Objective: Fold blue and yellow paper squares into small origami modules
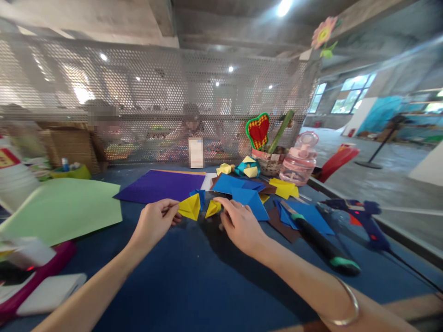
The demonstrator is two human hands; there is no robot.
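Observation:
My left hand pinches a yellow folded paper piece by its left tip, above the dark blue tabletop. Between thumb and fingers, my right hand grips a smaller yellow folded piece, apart from the first by a narrow gap. Just behind them is a blue folded paper piece. Blue paper sheets lie beyond my right hand. A purple sheet is spread behind my left hand.
A utility knife and a glue gun lie at right. A pink bottle and a basket stand behind. Green paper and a magenta-edged holder are at left. A perforated screen rises at the back, people beyond it.

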